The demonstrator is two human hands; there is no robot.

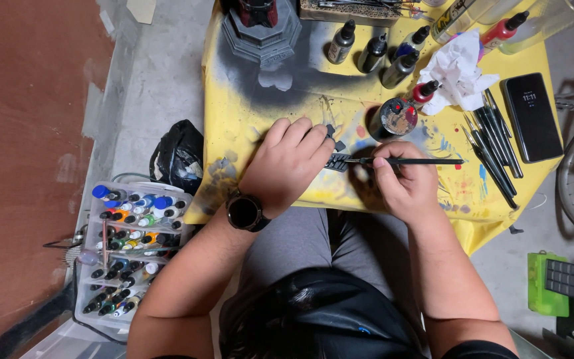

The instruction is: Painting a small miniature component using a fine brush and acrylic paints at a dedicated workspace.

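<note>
My left hand (287, 166) pins a small dark part (337, 161). My right hand (403, 183) grips a paintbrush (410, 161). A slip could smear paint.

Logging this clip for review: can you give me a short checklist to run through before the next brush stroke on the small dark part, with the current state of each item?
1. Left hand steadies the small dark part on the yellow cloth: ok.
2. Right hand grips the paintbrush, tip at the part: ok.
3. Paint loaded on the bristles: cannot tell, too small.
4. Round paint palette within reach beside the part: ok.
5. Crumpled tissue at hand for wiping: ok.
6. Phone away from wet paint: cannot tell, it lies beside the spare brushes.
</note>
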